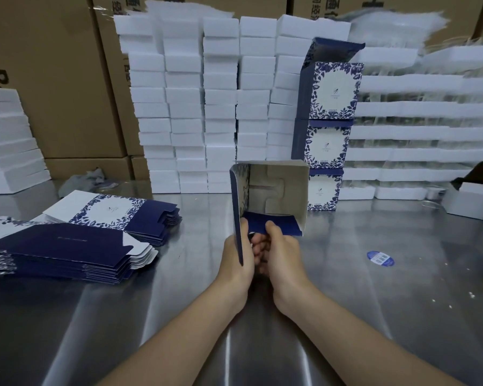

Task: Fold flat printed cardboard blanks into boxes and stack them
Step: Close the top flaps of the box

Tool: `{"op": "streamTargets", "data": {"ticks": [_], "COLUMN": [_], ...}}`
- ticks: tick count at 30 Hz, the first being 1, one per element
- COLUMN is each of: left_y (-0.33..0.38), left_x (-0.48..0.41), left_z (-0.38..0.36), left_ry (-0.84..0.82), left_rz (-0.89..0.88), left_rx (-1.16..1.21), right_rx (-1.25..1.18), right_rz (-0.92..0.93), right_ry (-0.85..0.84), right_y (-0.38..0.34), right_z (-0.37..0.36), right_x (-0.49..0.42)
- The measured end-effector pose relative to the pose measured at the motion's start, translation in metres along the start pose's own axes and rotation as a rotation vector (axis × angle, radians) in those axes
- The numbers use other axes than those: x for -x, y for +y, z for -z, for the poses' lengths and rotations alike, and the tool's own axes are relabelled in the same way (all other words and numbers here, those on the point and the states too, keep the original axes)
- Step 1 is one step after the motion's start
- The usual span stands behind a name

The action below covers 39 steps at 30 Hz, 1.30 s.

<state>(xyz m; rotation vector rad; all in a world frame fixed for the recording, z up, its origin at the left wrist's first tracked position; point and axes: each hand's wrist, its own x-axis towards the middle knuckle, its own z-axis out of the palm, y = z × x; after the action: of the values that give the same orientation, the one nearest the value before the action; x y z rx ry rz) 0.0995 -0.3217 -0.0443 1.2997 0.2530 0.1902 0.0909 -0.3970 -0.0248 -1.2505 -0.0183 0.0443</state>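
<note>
A half-formed blue-and-white printed box [276, 190] is held above the steel table [374, 302], its open end facing me and its interlocked bottom flaps visible inside. My left hand [236, 263] grips its left wall, thumb inside. My right hand [280, 249] pinches the dark blue flap at the box's near lower edge. Flat printed blanks [67, 246] lie in two piles at the left. A stack of three finished boxes [328, 135] stands behind, the top one with its lid open.
Tall stacks of white foam inserts [195, 107] line the back, more on the far left and right. Brown cartons [53, 79] stand behind them. A blue oval sticker [380, 258] lies on the table to the right. A crumpled plastic bag [84, 181] sits behind the blanks.
</note>
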Motion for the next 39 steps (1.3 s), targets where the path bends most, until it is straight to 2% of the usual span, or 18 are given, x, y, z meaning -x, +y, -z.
{"op": "streamTargets", "data": {"ticks": [12, 19, 23, 30, 35, 39], "left_y": [0.005, 0.008, 0.012, 0.017, 0.019, 0.02], "left_x": [0.009, 0.011, 0.015, 0.023, 0.022, 0.024], "left_z": [-0.008, -0.008, -0.005, -0.009, -0.005, -0.007], "left_ry": [0.039, 0.01, 0.047, 0.089, 0.079, 0.076], "left_rz": [0.031, -0.014, -0.028, 0.035, 0.003, 0.04], "left_rx": [0.051, -0.021, -0.045, -0.016, -0.036, -0.031], "right_rx": [0.027, 0.009, -0.037, 0.031, -0.083, -0.062], "right_rz": [-0.074, -0.096, -0.136, -0.133, -0.164, -0.166], "right_ry": [-0.072, -0.11, -0.159, -0.136, -0.199, -0.203], "right_y": [0.001, -0.001, 0.0, 0.003, 0.002, 0.003], "right_z": [-0.002, -0.002, -0.001, 0.0, 0.002, 0.004], "right_x": [0.005, 0.006, 0.002, -0.002, -0.002, -0.003]}}
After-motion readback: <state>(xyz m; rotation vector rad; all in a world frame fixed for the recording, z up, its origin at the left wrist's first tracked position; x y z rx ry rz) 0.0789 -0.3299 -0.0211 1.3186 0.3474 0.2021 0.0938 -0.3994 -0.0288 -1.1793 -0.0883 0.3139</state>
